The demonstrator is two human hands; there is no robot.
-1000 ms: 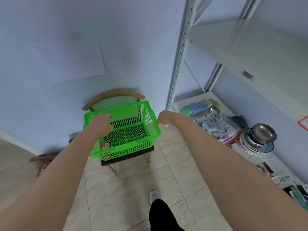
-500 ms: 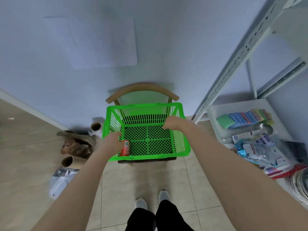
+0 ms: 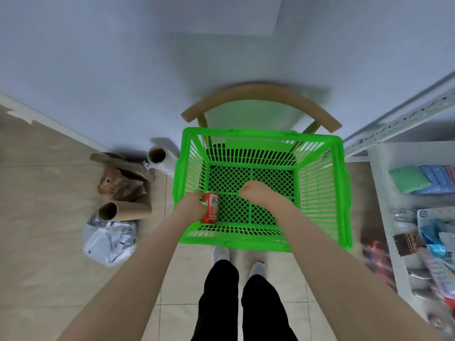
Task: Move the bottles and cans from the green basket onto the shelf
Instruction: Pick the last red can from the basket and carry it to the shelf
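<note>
On the floor at far left, cardboard tubes (image 3: 123,212) and a crumpled plastic bag (image 3: 109,239), well apart from the work. Next, the left hand (image 3: 191,205), reaching into the green basket (image 3: 341,193) at its near-left corner, right against the red can (image 3: 210,207). The can lying on its side on the mesh floor, just right of that hand, long axis running near to far, barcode up. Seems touching the can's left flank; fingers hidden under the back of the hand, so cannot tell whether wrapped round the can or merely beside it. Further right, the right hand (image 3: 256,191), over the middle of the basket floor, apart from the can, fingers curled under, nothing visible in them; grip cannot be told. Left hand clearly the nearer, likely the one to lift. No other bottle or can visible inside. At far right, the shelf (image 3: 379,183), its lower tier crowded with packets.
</note>
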